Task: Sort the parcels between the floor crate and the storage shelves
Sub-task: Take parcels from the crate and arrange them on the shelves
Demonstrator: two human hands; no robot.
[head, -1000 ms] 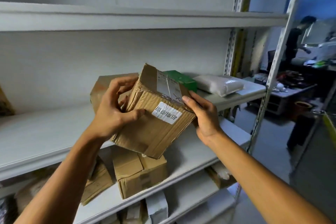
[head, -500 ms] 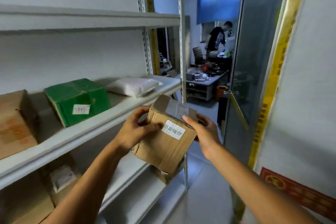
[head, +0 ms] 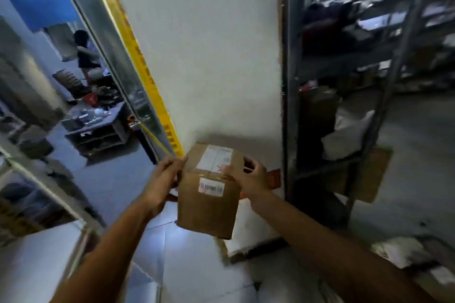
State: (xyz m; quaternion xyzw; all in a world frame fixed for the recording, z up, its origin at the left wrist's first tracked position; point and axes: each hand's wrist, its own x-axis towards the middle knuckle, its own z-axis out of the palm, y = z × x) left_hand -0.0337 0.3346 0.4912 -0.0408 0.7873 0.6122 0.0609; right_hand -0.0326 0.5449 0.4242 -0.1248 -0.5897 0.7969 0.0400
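1. White wall (head: 209, 56) fills the middle of the head view, and it serves as the landmark: a glass door frame with yellow tape (head: 138, 61) stands to its left, dark metal storage shelves (head: 344, 110) to its right, pale floor below.
2. Low in front of that wall, a brown cardboard parcel (head: 209, 206) hangs in the air, upright, with a white label on its near face and another on its top.
3. Left hand (head: 162, 179) presses its fingers against the parcel's left upper edge; whether they curl round the far side is hidden.
4. Right hand (head: 248, 177) grips the top right corner, thumb across the top label and fingers wrapped behind.
5. Most of the parcel hangs below both hands, so the hold is high on it.
6. Carrying it well probably means sliding one palm under the base before turning toward the shelves right of the wall, since a top-corner hold could let it tip.
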